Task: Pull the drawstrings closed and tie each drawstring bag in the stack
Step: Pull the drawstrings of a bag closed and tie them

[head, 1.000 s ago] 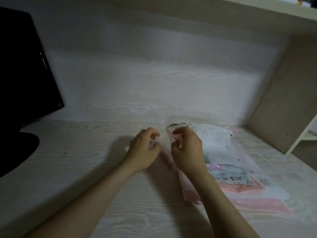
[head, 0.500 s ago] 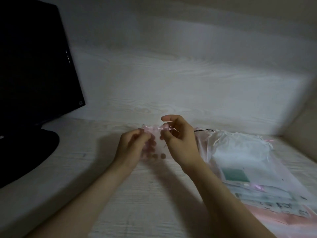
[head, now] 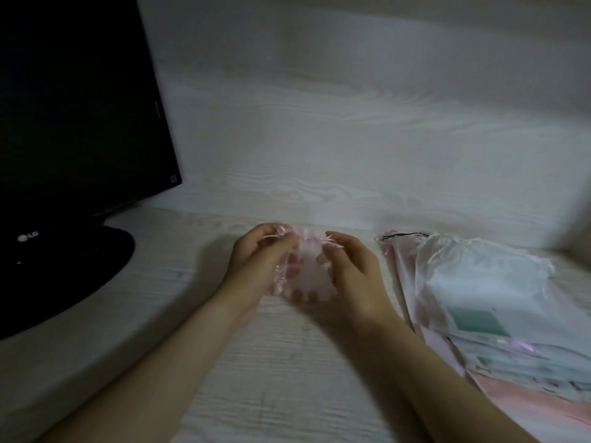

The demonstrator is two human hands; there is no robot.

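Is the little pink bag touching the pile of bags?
Apart. In the head view, the right hand sits between the pink bag and the pile.

The single head-worn view looks forward and down across the desk from its near edge toward the back panel. It sits close (forearms fill the lower frame), centring the pink bag gripped by the left hand and right hand. The monitor stands at the left rear corner and the stack of bags lies along the right edge.
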